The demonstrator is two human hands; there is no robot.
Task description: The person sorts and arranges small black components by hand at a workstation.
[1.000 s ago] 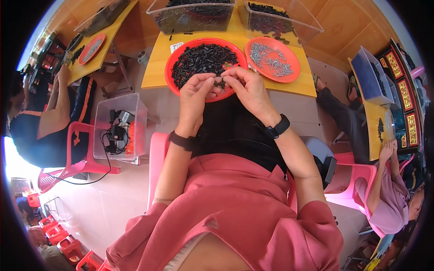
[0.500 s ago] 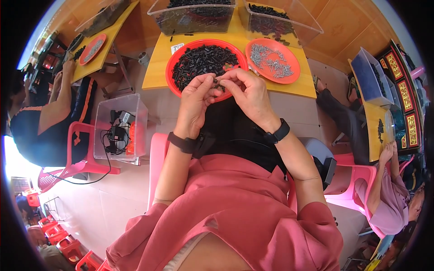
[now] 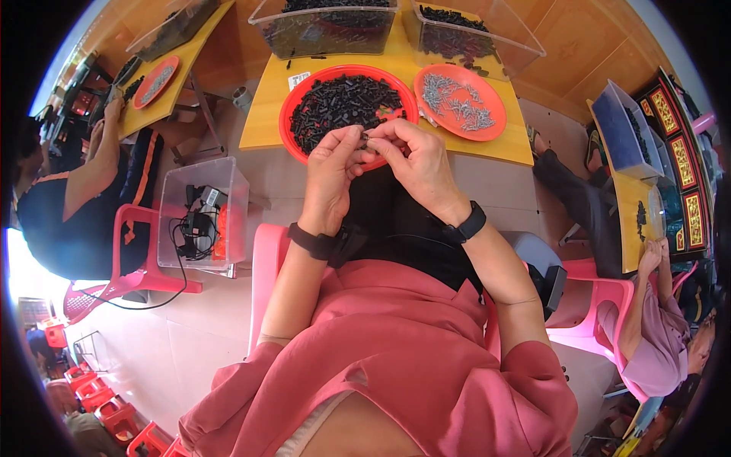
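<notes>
Over the near rim of a red basin (image 3: 285, 126), my left hand (image 3: 330, 171) and my right hand (image 3: 420, 161) meet fingertip to fingertip. Pinched in my left fingers is a small dark part (image 3: 365, 138), mostly covered by the fingers. The thumb and forefinger of my right hand press together at its right side; whatever they grip is too small to make out. Many short black plastic parts (image 3: 339, 107) fill the basin. Right of it, an orange plate (image 3: 487, 90) carries small silvery screw-like pieces (image 3: 449, 95).
Clear plastic bins (image 3: 327, 44) of black parts stand at the back of the yellow table (image 3: 263, 126). A clear box (image 3: 171, 221) with cables and black adapters sits low on the left. Other people work at tables on both sides.
My joined fingertips have shifted very slightly, and my left wrist has turned a little. The small dark part stays between my fingers.
</notes>
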